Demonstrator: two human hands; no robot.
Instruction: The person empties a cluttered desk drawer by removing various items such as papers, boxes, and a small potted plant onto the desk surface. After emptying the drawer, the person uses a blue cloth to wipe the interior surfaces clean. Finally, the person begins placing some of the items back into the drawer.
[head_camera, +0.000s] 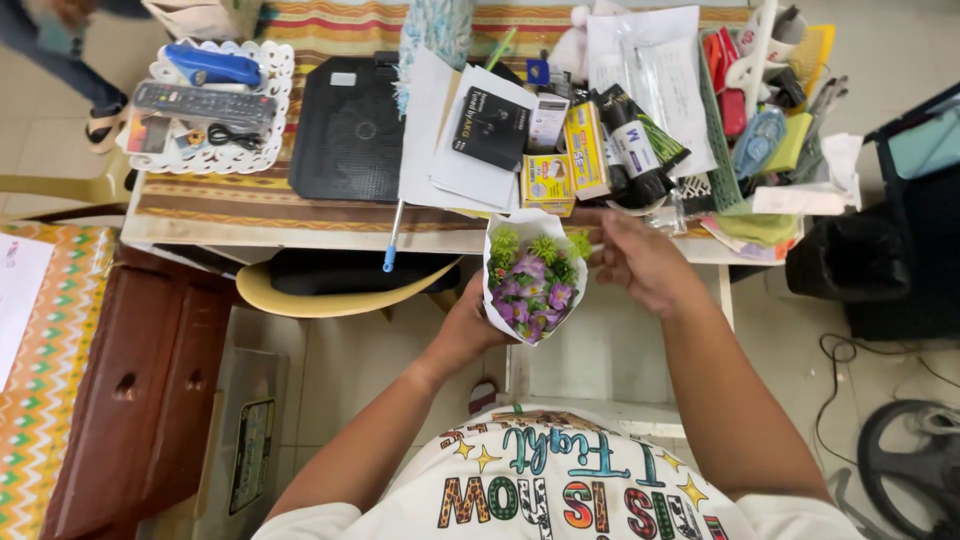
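A small bouquet (530, 280) of purple and green artificial flowers sits in a white paper wrap, held in front of my chest. My left hand (470, 325) grips the wrap from below and behind, mostly hidden by the paper. My right hand (635, 260) is at the bouquet's upper right edge, fingers curled near a thin white stem or strip; what it pinches is too small to tell. Both hands hover just below the front edge of the cluttered table (250, 225).
On the table lie a black pad (350, 130), papers and small boxes (560, 160), a white tray with a remote (205, 105), and a basket of items (770, 120). A yellow chair (330, 285) is tucked under. A wooden cabinet (140, 390) stands left, cables right.
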